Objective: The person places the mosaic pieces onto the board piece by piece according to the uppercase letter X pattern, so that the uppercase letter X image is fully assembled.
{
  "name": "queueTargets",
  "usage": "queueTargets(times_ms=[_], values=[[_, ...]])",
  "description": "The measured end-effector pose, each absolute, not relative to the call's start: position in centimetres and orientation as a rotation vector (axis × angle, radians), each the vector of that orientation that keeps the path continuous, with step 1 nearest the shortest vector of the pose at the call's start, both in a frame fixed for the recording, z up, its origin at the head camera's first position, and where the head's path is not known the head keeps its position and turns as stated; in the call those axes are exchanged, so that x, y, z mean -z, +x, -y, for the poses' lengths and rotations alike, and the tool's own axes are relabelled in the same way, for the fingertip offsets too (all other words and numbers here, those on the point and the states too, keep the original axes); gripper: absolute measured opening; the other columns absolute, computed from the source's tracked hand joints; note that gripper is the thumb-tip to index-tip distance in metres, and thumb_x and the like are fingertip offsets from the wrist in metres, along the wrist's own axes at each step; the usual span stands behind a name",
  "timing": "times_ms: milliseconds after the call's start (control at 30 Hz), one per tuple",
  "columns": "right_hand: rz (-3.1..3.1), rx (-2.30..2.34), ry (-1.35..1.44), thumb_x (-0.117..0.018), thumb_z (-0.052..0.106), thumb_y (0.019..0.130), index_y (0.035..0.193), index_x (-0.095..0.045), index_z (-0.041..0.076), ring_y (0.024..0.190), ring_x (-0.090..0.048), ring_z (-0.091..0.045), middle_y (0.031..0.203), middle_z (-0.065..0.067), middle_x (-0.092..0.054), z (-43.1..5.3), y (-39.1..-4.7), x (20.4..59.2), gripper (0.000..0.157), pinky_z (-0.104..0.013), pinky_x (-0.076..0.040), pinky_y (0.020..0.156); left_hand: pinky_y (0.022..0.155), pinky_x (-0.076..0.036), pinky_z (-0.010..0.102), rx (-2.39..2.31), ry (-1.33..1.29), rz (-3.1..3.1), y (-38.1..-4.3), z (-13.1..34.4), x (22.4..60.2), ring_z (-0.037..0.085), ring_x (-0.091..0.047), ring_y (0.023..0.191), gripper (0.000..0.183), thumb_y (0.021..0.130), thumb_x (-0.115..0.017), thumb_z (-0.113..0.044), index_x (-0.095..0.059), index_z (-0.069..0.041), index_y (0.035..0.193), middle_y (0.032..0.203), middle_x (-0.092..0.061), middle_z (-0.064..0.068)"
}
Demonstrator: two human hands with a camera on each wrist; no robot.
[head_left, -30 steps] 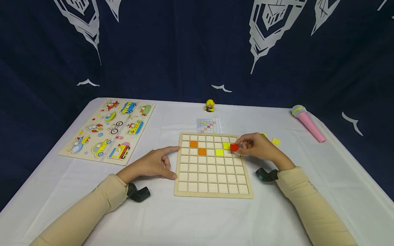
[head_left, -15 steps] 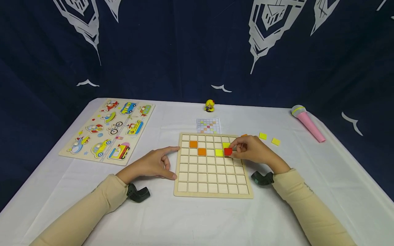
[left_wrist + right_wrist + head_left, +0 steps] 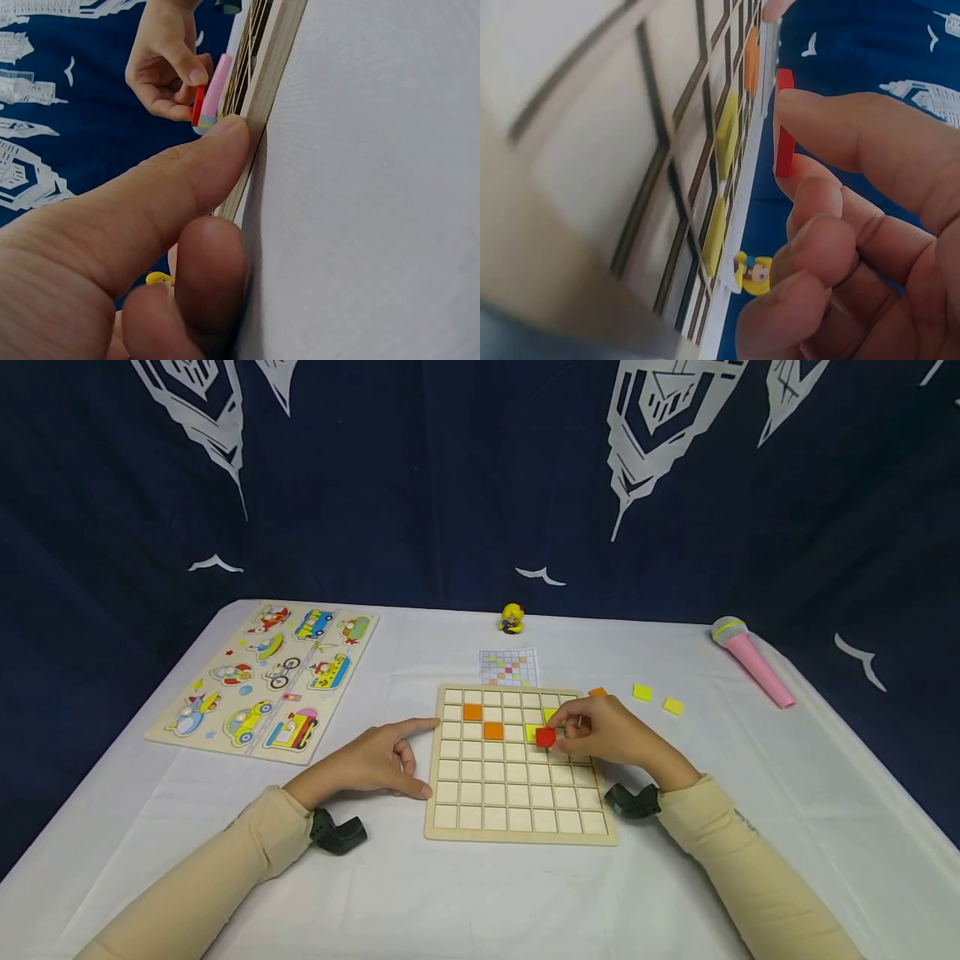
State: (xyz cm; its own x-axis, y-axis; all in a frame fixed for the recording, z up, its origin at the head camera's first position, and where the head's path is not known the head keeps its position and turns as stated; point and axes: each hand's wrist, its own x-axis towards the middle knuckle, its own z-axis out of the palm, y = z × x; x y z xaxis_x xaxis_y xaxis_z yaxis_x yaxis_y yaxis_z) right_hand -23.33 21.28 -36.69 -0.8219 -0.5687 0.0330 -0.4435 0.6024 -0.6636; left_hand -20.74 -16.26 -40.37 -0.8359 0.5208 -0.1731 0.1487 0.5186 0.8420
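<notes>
A wooden grid board (image 3: 519, 837) lies flat on the white table. My right hand (image 3: 611, 732) pinches a red square tile (image 3: 545, 738) between thumb and fingers over the upper right part of the grid. In the right wrist view, the tile (image 3: 785, 127) is held on edge, apart from the board. My left hand (image 3: 371, 758) touches the board's left edge with a straight forefinger and thumb. Two orange tiles, one upper (image 3: 472, 712) and one lower (image 3: 492, 731), sit in cells. Two yellow tiles, one nearer (image 3: 530, 733) and one farther (image 3: 550, 715), are partly hidden by the red tile and right hand.
Loose yellow tiles (image 3: 641, 692) and an orange tile (image 3: 597, 692) lie beyond the right hand. A printed grid card (image 3: 509, 667) and small yellow-haired figure (image 3: 512, 618) are behind the board. A picture puzzle (image 3: 255, 685) lies left, a pink microphone (image 3: 753, 667) right.
My right hand has carried the red tile left and slightly nearer, from the board's right edge to over the nearer yellow tile. The left hand has stayed in place.
</notes>
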Motion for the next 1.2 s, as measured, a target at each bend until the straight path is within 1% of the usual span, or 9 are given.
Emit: queueTargets(times_ms=[133, 300, 567, 867, 1200], values=[[-2.637, 1.001, -0.854, -0.085, 0.004, 0.090, 0.108, -0.077, -0.002, 0.064, -0.047, -0.010, 0.073, 0.006, -0.056, -20.7, -23.2, 36.7, 0.020, -0.023, -0.040, 0.063, 0.055, -0.046, 0.026, -1.248, 0.556, -2.358, -20.8, 16.3, 40.4, 0.014, -0.057, 0.057, 0.105, 0.078, -0.098, -0.016, -0.041, -0.003, 0.165, 0.079, -0.066, 0.007], [-2.630, 0.985, -0.873, -0.086, 0.004, 0.089, 0.103, -0.077, 0.001, 0.063, -0.047, -0.009, 0.072, 0.007, -0.055, -19.9, -23.1, 36.8, 0.017, -0.023, -0.040, 0.062, 0.055, -0.046, 0.026, -1.246, 0.560, -2.361, -20.7, 16.3, 40.3, 0.014, -0.057, 0.057, 0.104, 0.078, -0.098, -0.016, -0.041, -0.003, 0.165, 0.078, -0.066, 0.006], [-2.584, 0.939, -0.910, -0.085, 0.003, 0.089, 0.101, -0.077, 0.002, 0.060, -0.045, -0.008, 0.069, 0.008, -0.055, -18.4, -23.2, 36.9, 0.015, -0.024, -0.040, 0.064, 0.055, -0.043, 0.024, -1.230, 0.564, -2.379, -20.7, 16.4, 40.4, 0.013, -0.055, 0.057, 0.104, 0.078, -0.098, -0.015, -0.041, -0.003, 0.164, 0.079, -0.066, 0.005], [-2.632, 0.850, -0.896, -0.087, 0.003, 0.086, 0.098, -0.077, 0.005, 0.062, -0.048, -0.009, 0.070, 0.007, -0.057, -17.2, -23.1, 36.9, 0.015, -0.025, -0.041, 0.064, 0.055, -0.043, 0.025, -1.234, 0.570, -2.370, -20.7, 16.3, 40.3, 0.013, -0.056, 0.057, 0.104, 0.078, -0.098, -0.015, -0.041, -0.002, 0.165, 0.079, -0.067, 0.006], [-2.636, 0.817, -0.912, -0.088, 0.003, 0.086, 0.099, -0.077, 0.004, 0.064, -0.050, -0.009, 0.070, 0.008, -0.058, -16.8, -23.0, 36.7, 0.017, -0.026, -0.045, 0.067, 0.056, -0.045, 0.025, -1.256, 0.564, -2.353, -20.8, 16.3, 40.3, 0.014, -0.058, 0.058, 0.104, 0.078, -0.098, -0.015, -0.041, -0.002, 0.165, 0.079, -0.066, 0.006]])
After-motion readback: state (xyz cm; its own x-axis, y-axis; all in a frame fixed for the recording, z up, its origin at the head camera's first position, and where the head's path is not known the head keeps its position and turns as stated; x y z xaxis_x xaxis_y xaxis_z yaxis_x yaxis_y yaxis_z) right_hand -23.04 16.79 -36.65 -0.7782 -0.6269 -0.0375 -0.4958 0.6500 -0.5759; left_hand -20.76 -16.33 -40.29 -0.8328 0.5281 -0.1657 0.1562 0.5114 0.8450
